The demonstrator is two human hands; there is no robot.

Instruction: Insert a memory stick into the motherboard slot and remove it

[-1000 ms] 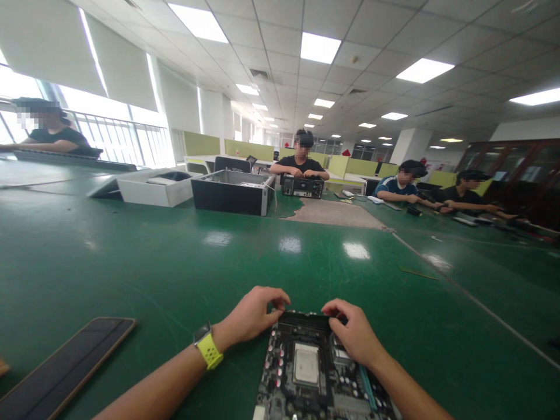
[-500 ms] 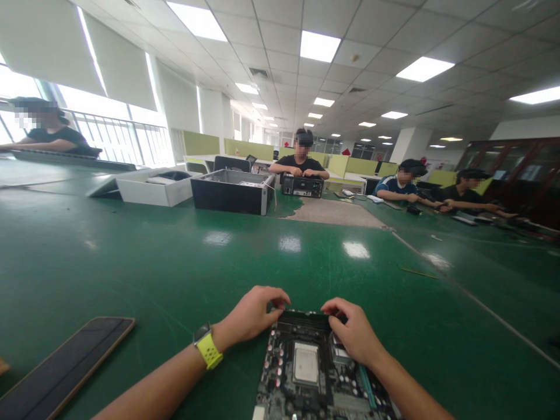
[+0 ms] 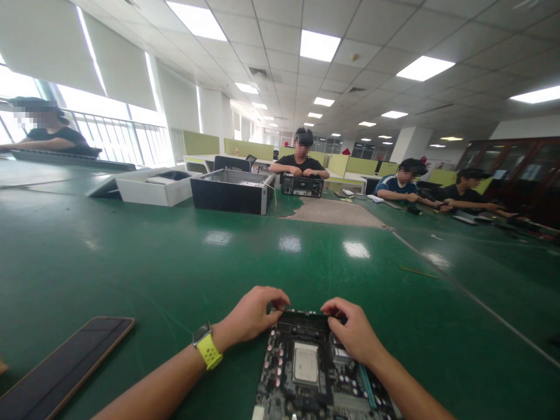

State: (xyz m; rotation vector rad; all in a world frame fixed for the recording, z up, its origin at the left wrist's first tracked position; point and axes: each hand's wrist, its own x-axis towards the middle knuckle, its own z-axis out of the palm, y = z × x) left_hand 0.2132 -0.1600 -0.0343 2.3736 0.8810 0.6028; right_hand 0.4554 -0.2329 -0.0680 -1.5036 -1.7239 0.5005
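A motherboard [image 3: 301, 402] lies at the bottom centre, its lower part cut off by the picture edge. A pale square processor [image 3: 305, 363] sits in its socket. Along the far edge, at the dark memory slots, stands a thin green RAM stick [image 3: 304, 314]. My left hand [image 3: 256, 312] pinches the left end of the stick with thumb and fingers. At the other end, my right hand [image 3: 356, 329] has its fingers closed on the stick and partly covers the board's right side. Whether the stick is fully seated cannot be made out.
A dark flat panel [image 3: 70, 367] lies at the lower left of the green table [image 3: 166, 251]. Further back are a white box [image 3: 149, 191], an open computer case [image 3: 230, 195] and a person [image 3: 289, 163] working at another unit [image 3: 303, 186]. Other people sit left and right.
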